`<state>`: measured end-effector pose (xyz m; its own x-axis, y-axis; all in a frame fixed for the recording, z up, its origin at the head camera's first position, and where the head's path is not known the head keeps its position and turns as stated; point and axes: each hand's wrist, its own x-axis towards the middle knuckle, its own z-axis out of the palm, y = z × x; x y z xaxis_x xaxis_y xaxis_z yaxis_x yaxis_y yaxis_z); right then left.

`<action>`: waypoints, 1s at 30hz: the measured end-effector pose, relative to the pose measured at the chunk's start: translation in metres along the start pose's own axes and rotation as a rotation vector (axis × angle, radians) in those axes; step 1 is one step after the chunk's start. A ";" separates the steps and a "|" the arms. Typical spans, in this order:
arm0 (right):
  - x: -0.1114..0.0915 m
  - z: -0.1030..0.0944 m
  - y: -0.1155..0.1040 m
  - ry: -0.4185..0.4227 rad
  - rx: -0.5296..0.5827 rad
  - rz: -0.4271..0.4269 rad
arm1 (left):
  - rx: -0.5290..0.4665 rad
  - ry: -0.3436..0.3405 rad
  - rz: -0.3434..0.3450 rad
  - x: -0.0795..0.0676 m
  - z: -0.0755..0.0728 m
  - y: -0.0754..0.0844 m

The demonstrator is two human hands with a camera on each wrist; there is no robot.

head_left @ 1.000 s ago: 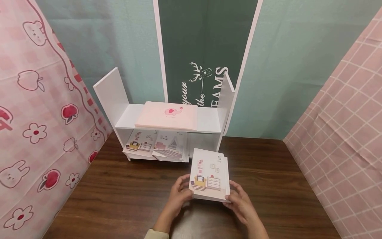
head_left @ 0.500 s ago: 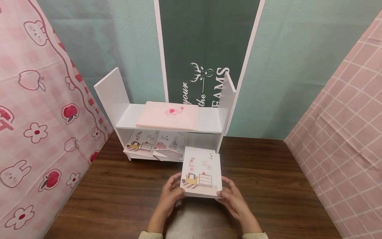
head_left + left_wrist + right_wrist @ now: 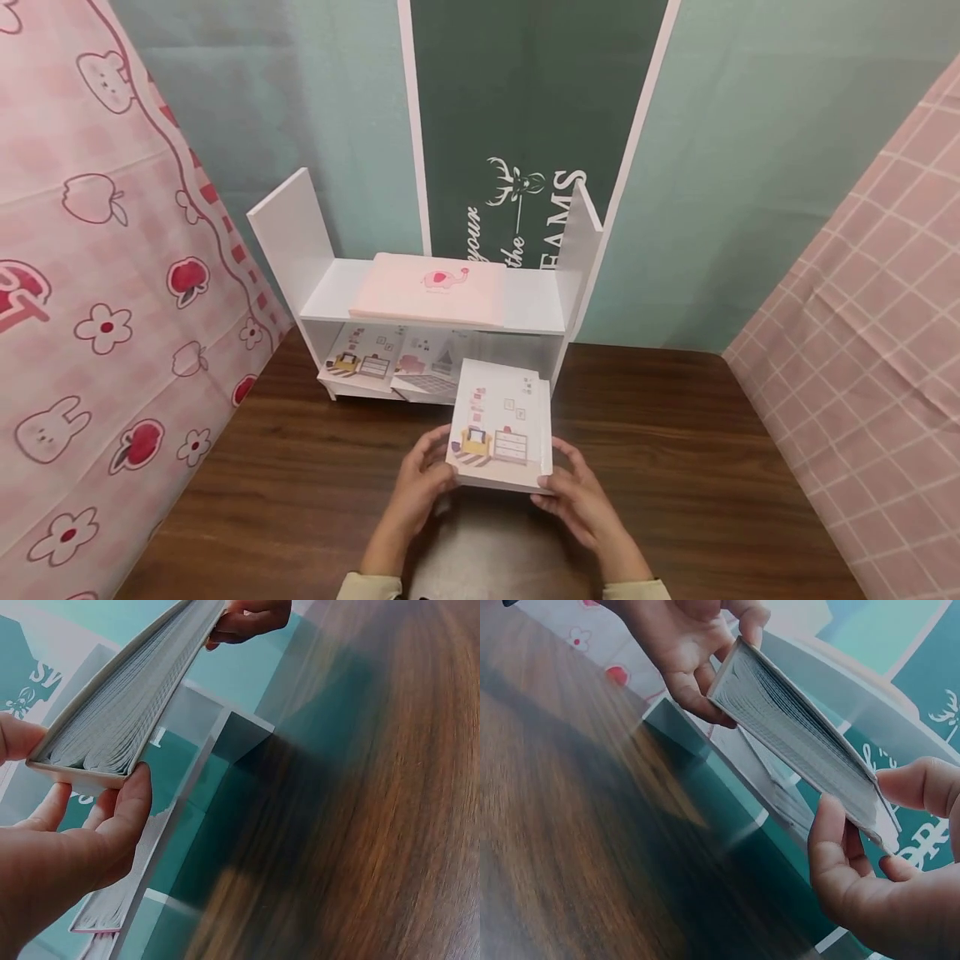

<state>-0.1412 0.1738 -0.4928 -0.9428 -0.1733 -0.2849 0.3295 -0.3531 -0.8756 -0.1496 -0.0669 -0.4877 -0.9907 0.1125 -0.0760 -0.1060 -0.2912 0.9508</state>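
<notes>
A small white photo album (image 3: 495,425), its cover printed with a yellow armchair and a chest of drawers, is held up in front of the shelf. My left hand (image 3: 416,479) grips its left side, thumb on the cover and fingers beneath; the left wrist view shows the spine (image 3: 82,776) between them. On the right side my right hand (image 3: 581,492) pinches the album's open edge. The thick stack of pages (image 3: 802,724) shows between the covers in the right wrist view. The far end of the album overlaps the shelf's lower level in the head view.
A white two-tier shelf (image 3: 532,300) stands at the back of the wooden table (image 3: 675,467). A pink album with an elephant (image 3: 435,292) lies on its upper board. Similar albums (image 3: 363,358) lie on the lower level, left and middle. Patterned cloths (image 3: 142,350) hang at both sides.
Both hands have carried the photo album leftward and slightly toward the shelf. It now covers part of the lower level's right side. The grip looks the same.
</notes>
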 end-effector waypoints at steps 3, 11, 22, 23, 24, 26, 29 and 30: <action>0.003 0.002 -0.001 -0.014 0.008 -0.006 | -0.005 0.011 0.004 0.001 -0.002 0.002; 0.014 0.006 -0.004 0.022 0.073 -0.047 | -0.030 0.034 0.022 0.013 -0.004 0.003; 0.031 0.007 -0.008 0.098 0.149 -0.067 | -0.094 0.068 0.058 0.031 -0.002 -0.002; 0.033 0.007 -0.008 0.102 0.150 -0.072 | -0.102 0.077 0.062 0.032 -0.002 -0.004; 0.035 0.007 -0.008 0.108 0.150 -0.076 | -0.115 0.087 0.065 0.034 -0.001 -0.005; 0.039 0.006 -0.009 0.121 0.144 -0.087 | -0.140 0.107 0.075 0.037 0.000 -0.007; 0.047 0.004 -0.009 0.139 0.144 -0.098 | -0.187 0.138 0.088 0.043 0.002 -0.010; 0.049 0.003 -0.009 0.143 0.151 -0.099 | -0.204 0.151 0.091 0.046 0.003 -0.010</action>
<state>-0.1905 0.1655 -0.4982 -0.9649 -0.0028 -0.2627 0.2291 -0.4977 -0.8365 -0.1934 -0.0559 -0.4999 -0.9968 -0.0616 -0.0511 -0.0153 -0.4806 0.8768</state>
